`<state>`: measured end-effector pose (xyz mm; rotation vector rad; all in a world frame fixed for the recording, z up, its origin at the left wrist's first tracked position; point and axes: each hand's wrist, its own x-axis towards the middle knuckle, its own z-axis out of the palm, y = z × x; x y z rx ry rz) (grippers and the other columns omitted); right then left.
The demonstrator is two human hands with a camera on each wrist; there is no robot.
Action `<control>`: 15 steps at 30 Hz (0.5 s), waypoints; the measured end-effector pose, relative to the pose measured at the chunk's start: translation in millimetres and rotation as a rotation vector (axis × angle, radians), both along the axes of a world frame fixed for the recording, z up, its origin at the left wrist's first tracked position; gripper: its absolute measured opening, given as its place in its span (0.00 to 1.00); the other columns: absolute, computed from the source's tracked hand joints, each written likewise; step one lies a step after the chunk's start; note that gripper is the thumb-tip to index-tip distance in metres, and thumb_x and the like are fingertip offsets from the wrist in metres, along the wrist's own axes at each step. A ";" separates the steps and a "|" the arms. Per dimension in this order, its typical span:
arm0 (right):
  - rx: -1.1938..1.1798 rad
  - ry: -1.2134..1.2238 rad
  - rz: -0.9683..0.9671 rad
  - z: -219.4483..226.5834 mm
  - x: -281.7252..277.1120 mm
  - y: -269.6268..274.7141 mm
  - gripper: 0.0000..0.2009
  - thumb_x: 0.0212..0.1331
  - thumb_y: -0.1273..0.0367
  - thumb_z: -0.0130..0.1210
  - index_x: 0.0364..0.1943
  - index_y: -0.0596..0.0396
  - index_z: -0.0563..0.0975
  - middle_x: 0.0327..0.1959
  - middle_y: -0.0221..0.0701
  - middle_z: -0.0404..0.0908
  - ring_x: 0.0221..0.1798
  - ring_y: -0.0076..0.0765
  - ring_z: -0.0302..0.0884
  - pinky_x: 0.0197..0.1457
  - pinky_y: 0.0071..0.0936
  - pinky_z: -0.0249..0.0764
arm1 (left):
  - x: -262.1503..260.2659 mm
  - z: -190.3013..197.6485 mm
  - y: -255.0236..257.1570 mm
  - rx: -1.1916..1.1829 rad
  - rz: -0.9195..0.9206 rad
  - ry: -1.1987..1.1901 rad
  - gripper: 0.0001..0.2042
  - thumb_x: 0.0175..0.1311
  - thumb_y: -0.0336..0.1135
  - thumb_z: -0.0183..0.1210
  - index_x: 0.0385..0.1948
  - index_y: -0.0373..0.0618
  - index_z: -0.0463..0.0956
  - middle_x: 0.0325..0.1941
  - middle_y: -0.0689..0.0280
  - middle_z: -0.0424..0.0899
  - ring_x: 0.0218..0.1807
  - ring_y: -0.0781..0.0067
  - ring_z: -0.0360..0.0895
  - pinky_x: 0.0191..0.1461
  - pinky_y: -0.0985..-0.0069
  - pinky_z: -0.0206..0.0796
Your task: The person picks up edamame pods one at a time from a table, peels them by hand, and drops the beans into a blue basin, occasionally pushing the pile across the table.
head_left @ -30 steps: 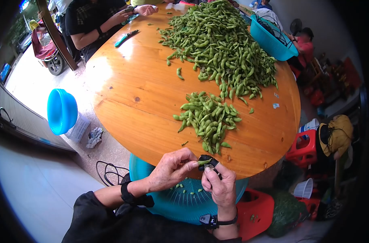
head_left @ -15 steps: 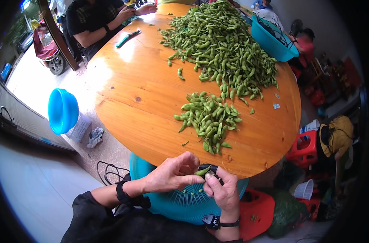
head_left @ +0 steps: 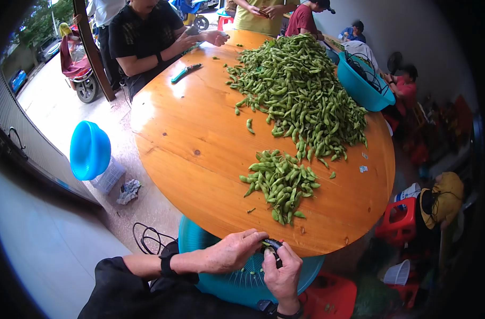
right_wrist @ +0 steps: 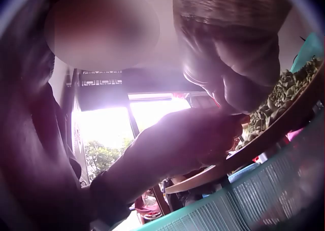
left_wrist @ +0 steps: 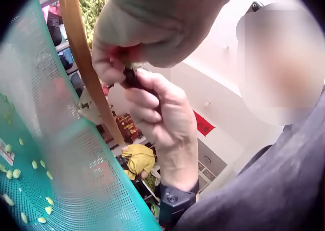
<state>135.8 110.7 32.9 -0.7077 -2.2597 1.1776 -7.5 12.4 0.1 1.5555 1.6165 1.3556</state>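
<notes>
Just past the near edge of the round wooden table (head_left: pixel 200 175), my two hands meet over a turquoise mesh basket (head_left: pixel 192 236). My left hand (head_left: pixel 234 251) pinches a green soybean pod (head_left: pixel 264 245), mostly covered by the fingers. Gripped in my right hand (head_left: pixel 285 272) is a small black tool (left_wrist: pixel 133 79), its dark body running into the palm; its kind cannot be made out. The tool's upper end is right at the left fingertips. Shelled beans (left_wrist: pixel 41 220) lie scattered in the basket. A small pile of pods (head_left: pixel 281 183) sits on the table ahead.
A large heap of pods (head_left: pixel 301 90) covers the far side, with a turquoise basin (head_left: pixel 362 85) beside it. A teal-handled knife (head_left: pixel 186 73) lies at the far left. Blue basins (head_left: pixel 90 151) stand left on the floor, a red stool (head_left: pixel 330 297) at right. Other people sit around.
The head view has tilted up, so the table and hands sit lower in it. The left fingers have come in over the pod, which showed more fully between the hands before.
</notes>
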 end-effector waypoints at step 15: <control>-0.084 -0.043 -0.470 5.3 75.1 41.4 0.07 0.59 0.75 0.48 0.33 0.64 0.78 0.23 0.31 0.73 0.20 0.23 0.70 0.22 0.26 0.64 | 10.3 -8.7 -9.9 -0.179 -0.351 -0.096 0.19 0.67 0.25 0.53 0.60 0.38 0.67 0.38 0.56 0.77 0.37 0.57 0.78 0.42 0.61 0.71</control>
